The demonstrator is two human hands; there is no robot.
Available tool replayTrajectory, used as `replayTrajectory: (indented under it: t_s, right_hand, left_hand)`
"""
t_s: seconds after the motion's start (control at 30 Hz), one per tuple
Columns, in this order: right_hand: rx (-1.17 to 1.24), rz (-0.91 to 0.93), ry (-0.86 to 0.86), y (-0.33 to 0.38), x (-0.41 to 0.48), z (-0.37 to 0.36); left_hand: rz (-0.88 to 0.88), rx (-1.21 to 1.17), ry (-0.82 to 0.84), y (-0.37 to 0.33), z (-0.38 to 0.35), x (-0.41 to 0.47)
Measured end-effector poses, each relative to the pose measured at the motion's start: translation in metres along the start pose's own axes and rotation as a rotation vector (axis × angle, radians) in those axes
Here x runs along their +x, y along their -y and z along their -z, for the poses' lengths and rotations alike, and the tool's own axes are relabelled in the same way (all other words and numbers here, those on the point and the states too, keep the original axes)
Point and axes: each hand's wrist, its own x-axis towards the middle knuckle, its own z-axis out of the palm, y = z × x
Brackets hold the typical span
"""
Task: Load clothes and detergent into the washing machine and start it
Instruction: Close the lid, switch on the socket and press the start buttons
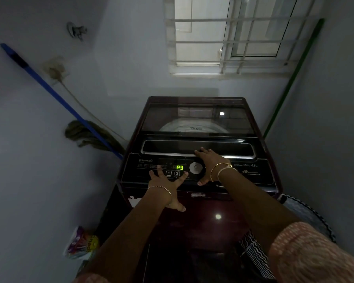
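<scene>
Left of the dark maroon top-loading washing machine (192, 221), one blue-handled mop (55, 94) leaned on the wall, and one colourful plastic packet (82, 242) lay lower down. Your left hand (166, 184) lay open on the machine's black control panel (139, 174), fingers straight and splayed, one fingertip at the button just right of the two numbered ones. The green display (179, 167) read P3, beside one round silver dial (196, 167). Your right hand (211, 162) rested flat and open right of that dial, fingertips at the lid's handle recess (172, 148), holding nothing. The machine's glass lid (196, 117) was down. One green pole (290, 78) stood to the machine's right.
</scene>
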Motion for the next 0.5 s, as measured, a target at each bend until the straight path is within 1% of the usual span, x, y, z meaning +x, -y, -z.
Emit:
replayTrajectory:
  t_s: [0.5]
  right_hand:
    - [0.01, 0.001, -0.005, 0.0, 0.001, -0.001]
  left_hand:
    - [-0.028, 0.038, 0.089, -0.001, 0.019, -0.012]
